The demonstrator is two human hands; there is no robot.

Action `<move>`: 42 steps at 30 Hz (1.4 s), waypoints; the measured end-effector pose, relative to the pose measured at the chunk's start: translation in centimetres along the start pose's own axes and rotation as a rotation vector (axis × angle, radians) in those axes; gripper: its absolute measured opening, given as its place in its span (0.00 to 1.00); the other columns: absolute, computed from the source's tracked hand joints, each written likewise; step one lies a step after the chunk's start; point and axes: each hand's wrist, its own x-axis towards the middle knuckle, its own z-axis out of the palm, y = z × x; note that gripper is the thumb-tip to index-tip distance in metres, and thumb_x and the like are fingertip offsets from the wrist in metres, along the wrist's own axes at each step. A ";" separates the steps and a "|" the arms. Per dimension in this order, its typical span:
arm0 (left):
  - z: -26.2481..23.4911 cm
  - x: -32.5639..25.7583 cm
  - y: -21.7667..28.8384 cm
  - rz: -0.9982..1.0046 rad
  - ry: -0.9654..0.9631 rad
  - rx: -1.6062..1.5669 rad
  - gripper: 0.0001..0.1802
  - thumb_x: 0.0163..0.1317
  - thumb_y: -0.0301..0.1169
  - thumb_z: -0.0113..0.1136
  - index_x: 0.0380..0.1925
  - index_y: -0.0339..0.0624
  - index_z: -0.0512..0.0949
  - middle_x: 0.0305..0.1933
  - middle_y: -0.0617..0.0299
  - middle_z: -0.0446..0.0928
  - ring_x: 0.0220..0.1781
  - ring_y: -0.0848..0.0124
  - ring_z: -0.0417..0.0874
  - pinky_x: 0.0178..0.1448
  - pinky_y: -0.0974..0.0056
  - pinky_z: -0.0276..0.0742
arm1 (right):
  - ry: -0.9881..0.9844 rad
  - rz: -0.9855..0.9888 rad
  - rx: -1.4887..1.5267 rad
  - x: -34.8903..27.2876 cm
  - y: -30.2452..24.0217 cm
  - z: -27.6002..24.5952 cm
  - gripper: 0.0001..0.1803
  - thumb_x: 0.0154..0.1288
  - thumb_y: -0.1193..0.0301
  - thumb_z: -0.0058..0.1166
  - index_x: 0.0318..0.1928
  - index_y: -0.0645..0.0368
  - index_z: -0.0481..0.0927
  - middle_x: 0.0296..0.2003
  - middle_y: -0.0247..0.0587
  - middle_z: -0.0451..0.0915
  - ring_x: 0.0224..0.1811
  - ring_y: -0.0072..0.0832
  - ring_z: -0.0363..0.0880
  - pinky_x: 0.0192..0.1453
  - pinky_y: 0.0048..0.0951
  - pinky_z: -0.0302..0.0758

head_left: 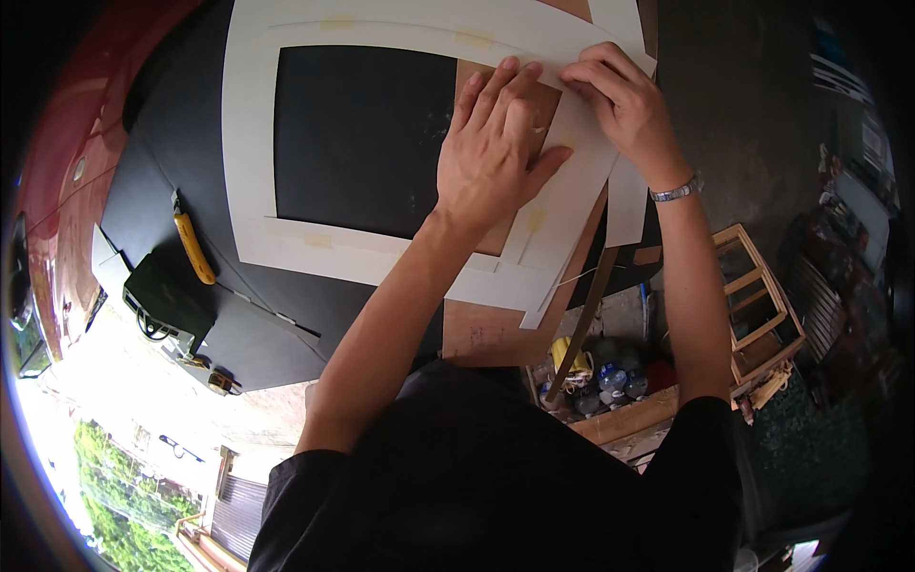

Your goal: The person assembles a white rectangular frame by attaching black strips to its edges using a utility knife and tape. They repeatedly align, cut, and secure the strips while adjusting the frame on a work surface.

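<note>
Sprawling across the black bench (143,181), a white frame (250,181) of flat card lies toward the far side, small yellowish tape pieces stuck along it. Black shows through most of its opening, and a brown board (494,343) lies under its right part, reaching out past the near edge. A yellow-handled knife (193,248) rests to the left, with a tape measure (222,383) near the bench's edge. Farther left I see a glossy red panel (86,105), and bright greenery (124,486) outdoors.

Between them on the bench's left part sits a dark box (167,296), its contents hidden from me. Below the bench on the right, clear bluish bottles (615,378) and a yellow item (572,357) crowd behind a wooden plank (620,422); a wooden crate (762,310) with crossbars stands beside, dim inside.

The left hand (496,143) lies flat over the brown board, fingers stretched out, thumb spread wide onto the frame's right side. The right hand (624,100), wearing a metal wristband (677,189), bends over the frame's far right corner, fingers curled and narrow; whether they pinch anything, I can't tell.
</note>
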 end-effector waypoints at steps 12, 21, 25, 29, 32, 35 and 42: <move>-0.1 0.0 0.1 -0.013 0.003 -0.018 0.27 0.56 0.47 0.75 0.38 0.47 0.66 0.69 0.54 0.73 0.76 0.53 0.68 0.79 0.47 0.59 | -0.106 -0.042 0.060 1.7 -0.1 -0.9 0.06 0.65 0.81 0.56 0.41 0.59 0.76 0.38 0.39 0.77 0.40 0.42 0.80 0.42 0.38 0.79; -0.1 -0.1 0.1 -0.024 -0.002 -0.023 0.27 0.56 0.47 0.76 0.38 0.47 0.66 0.70 0.54 0.73 0.76 0.53 0.68 0.79 0.48 0.58 | -0.250 -0.036 -0.100 2.0 0.1 -1.0 0.06 0.64 0.82 0.50 0.39 0.61 0.69 0.37 0.41 0.72 0.40 0.42 0.77 0.41 0.40 0.76; -0.1 0.0 0.0 -0.011 -0.001 -0.018 0.27 0.56 0.47 0.76 0.38 0.47 0.66 0.70 0.54 0.72 0.76 0.53 0.67 0.79 0.48 0.57 | -0.225 -0.010 0.103 1.7 0.4 -1.0 0.07 0.64 0.82 0.51 0.41 0.60 0.71 0.38 0.41 0.73 0.41 0.43 0.78 0.42 0.40 0.76; -0.1 -0.1 0.1 -0.018 -0.013 -0.004 0.27 0.57 0.46 0.75 0.37 0.47 0.66 0.70 0.54 0.73 0.77 0.53 0.67 0.80 0.48 0.57 | -0.237 -0.009 0.066 2.1 -0.1 -1.3 0.08 0.63 0.82 0.53 0.42 0.60 0.74 0.39 0.41 0.74 0.42 0.43 0.78 0.44 0.39 0.77; -0.1 -0.1 0.1 -0.009 -0.015 0.006 0.26 0.57 0.45 0.75 0.37 0.46 0.66 0.70 0.53 0.73 0.77 0.53 0.67 0.80 0.48 0.57 | -0.245 -0.019 0.068 1.9 0.4 -1.1 0.07 0.63 0.82 0.54 0.41 0.61 0.75 0.39 0.41 0.75 0.41 0.42 0.78 0.45 0.38 0.78; -0.1 -0.1 0.0 0.000 -0.003 0.007 0.24 0.59 0.44 0.73 0.38 0.46 0.66 0.69 0.52 0.73 0.76 0.53 0.68 0.79 0.47 0.57 | -0.247 0.003 0.127 1.8 0.4 -1.4 0.06 0.63 0.82 0.54 0.40 0.63 0.75 0.38 0.41 0.74 0.40 0.40 0.79 0.45 0.37 0.78; -0.1 -0.1 0.1 -0.002 -0.007 0.002 0.23 0.61 0.43 0.71 0.38 0.45 0.66 0.69 0.50 0.73 0.76 0.51 0.68 0.78 0.46 0.58 | -0.271 0.033 0.196 1.6 0.7 -2.2 0.04 0.66 0.83 0.52 0.40 0.65 0.74 0.38 0.41 0.74 0.39 0.37 0.79 0.46 0.34 0.79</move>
